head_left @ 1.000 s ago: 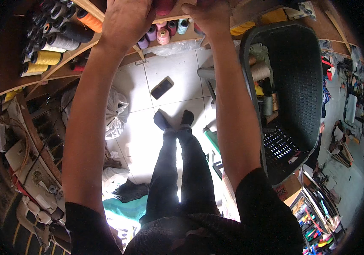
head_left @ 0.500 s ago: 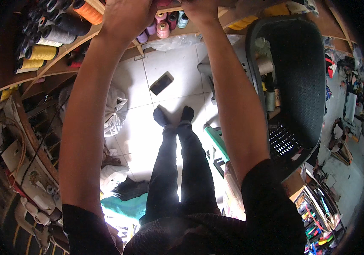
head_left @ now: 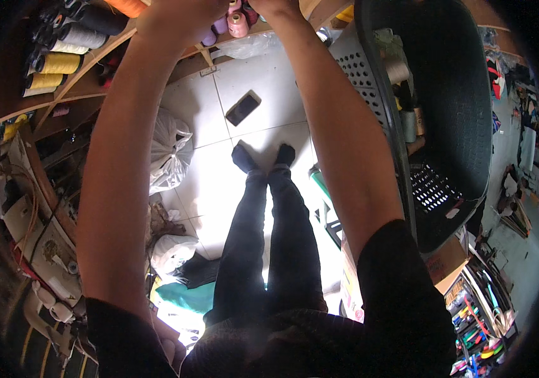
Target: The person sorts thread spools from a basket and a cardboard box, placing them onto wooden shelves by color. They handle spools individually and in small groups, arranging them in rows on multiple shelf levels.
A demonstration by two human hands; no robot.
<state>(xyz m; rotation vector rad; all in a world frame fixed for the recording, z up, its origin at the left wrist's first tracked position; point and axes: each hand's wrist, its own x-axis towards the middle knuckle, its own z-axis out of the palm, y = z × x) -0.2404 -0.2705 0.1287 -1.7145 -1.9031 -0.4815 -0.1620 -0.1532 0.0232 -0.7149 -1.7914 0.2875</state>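
Both arms (head_left: 118,151) stretched toward top edge. Left hand (head_left: 181,16) top, left of centre; right hand (head_left: 276,7) top centre. Fingers cut off, can't tell either grip. Pink thread cone (head_left: 238,25) between hands, top centre.

Left hand (head_left: 184,16) and right hand (head_left: 274,7) cut off up top, orange thread cone (head_left: 128,5) cropped, far floor clutter (head_left: 510,184) too small to tell
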